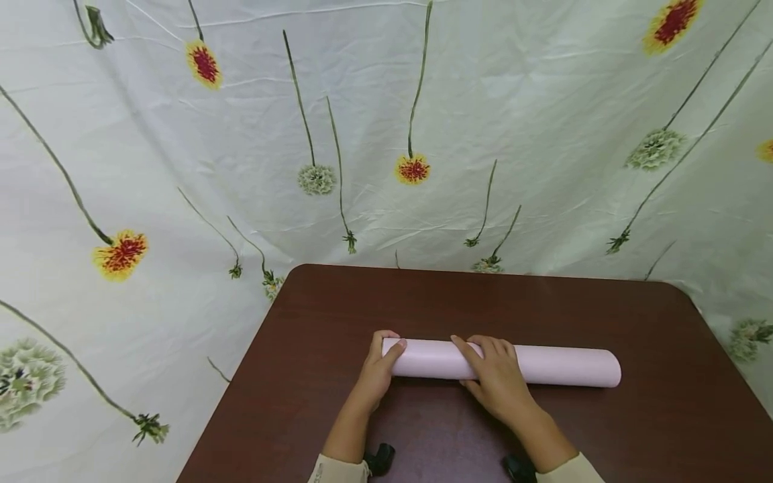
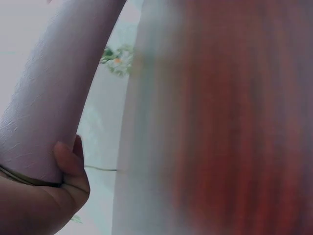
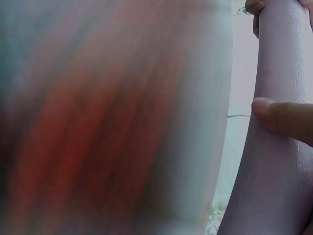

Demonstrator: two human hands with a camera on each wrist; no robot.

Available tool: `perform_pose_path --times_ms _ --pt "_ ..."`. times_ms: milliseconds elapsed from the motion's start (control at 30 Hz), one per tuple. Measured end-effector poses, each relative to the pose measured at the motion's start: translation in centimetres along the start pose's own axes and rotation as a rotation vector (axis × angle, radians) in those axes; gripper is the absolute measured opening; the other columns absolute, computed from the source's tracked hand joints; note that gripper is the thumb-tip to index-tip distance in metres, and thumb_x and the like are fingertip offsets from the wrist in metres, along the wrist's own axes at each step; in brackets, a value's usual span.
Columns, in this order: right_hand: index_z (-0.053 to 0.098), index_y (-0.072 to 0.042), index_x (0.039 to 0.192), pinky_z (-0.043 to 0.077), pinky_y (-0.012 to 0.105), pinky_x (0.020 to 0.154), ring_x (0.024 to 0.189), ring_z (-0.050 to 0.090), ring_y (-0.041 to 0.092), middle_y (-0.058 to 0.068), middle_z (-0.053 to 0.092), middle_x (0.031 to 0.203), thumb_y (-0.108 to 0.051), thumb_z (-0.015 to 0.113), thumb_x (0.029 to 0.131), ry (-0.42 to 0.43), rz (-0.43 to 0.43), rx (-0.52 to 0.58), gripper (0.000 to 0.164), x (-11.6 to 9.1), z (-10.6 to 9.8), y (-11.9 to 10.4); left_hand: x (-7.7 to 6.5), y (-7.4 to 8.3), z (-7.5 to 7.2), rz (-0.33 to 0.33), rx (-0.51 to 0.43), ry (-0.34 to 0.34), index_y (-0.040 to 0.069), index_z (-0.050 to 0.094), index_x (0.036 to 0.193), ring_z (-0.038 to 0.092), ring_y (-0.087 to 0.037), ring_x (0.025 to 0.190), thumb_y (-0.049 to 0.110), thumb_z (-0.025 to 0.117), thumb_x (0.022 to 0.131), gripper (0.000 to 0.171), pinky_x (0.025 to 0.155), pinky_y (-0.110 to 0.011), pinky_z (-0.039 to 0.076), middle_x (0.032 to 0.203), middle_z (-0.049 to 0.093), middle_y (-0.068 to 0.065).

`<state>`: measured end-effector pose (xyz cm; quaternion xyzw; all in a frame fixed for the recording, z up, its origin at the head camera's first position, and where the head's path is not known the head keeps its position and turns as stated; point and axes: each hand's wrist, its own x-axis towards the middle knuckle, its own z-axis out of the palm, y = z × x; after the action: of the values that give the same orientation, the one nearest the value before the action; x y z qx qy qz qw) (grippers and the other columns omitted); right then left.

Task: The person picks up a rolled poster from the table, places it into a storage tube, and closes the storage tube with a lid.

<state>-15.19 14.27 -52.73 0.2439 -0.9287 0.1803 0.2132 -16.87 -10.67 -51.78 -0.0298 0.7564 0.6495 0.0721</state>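
A long pale pink roll [image 1: 568,365] of sheet material lies sideways above the brown table in the head view. My left hand [image 1: 376,376] grips its left end, thumb on the near side and fingers over the far side. Around the middle of the roll, my right hand [image 1: 500,386] holds on with its fingers over the top and the thumb lower on the near side. The left wrist view shows fine creases on the roll's surface [image 2: 63,73] and a dark edge at its end. In the right wrist view a finger [image 3: 288,117] lies across the roll.
The dark brown table [image 1: 338,302] has rounded far corners. Behind and to the left of it hangs a white cloth [image 1: 531,94] printed with flowers and stems. Dark wrist-worn devices [image 1: 380,459] show by both light sleeves [image 1: 339,469].
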Motion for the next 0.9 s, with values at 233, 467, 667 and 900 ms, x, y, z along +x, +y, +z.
perform_pose_path --times_ms 233,467,667,900 --pt "0.056 -0.019 0.144 0.035 0.053 0.103 0.116 0.058 0.034 0.011 0.061 0.126 -0.029 0.094 0.068 0.016 0.015 0.033 0.085 0.1 -0.5 0.7 1.0 0.3 0.0 0.011 -0.012 0.028 0.010 0.039 0.137 0.057 -0.025 0.110 0.038 0.072 0.092 0.062 0.086 -0.029 0.046 0.133 0.051 -0.014" --pt "0.060 -0.016 0.140 0.033 0.056 0.104 0.114 0.058 0.034 0.012 0.062 0.128 -0.034 0.089 0.074 0.055 0.053 0.045 0.075 -0.1 -1.2 1.3 1.1 0.1 -1.4 0.037 0.067 0.070 0.016 0.045 0.148 0.053 -0.029 0.121 0.035 0.083 0.083 0.078 0.091 -0.031 0.047 0.142 0.040 -0.014" --pt "0.062 -0.013 0.138 0.030 0.062 0.107 0.117 0.057 0.036 0.013 0.063 0.125 -0.032 0.086 0.080 0.076 0.122 0.058 0.066 -0.6 -1.7 2.2 1.0 -0.2 -2.5 0.021 0.099 0.125 0.017 0.040 0.154 0.055 -0.029 0.123 0.038 0.084 0.082 0.086 0.096 -0.037 0.048 0.146 0.044 -0.014" --pt "0.063 -0.011 0.137 0.026 0.068 0.109 0.121 0.056 0.038 0.015 0.064 0.124 -0.030 0.083 0.083 0.082 0.215 0.052 0.061 -1.4 -2.2 3.1 0.9 -0.6 -3.4 -0.010 0.043 0.150 0.012 0.036 0.153 0.053 -0.030 0.127 0.033 0.083 0.084 0.087 0.098 -0.039 0.048 0.147 0.049 -0.016"
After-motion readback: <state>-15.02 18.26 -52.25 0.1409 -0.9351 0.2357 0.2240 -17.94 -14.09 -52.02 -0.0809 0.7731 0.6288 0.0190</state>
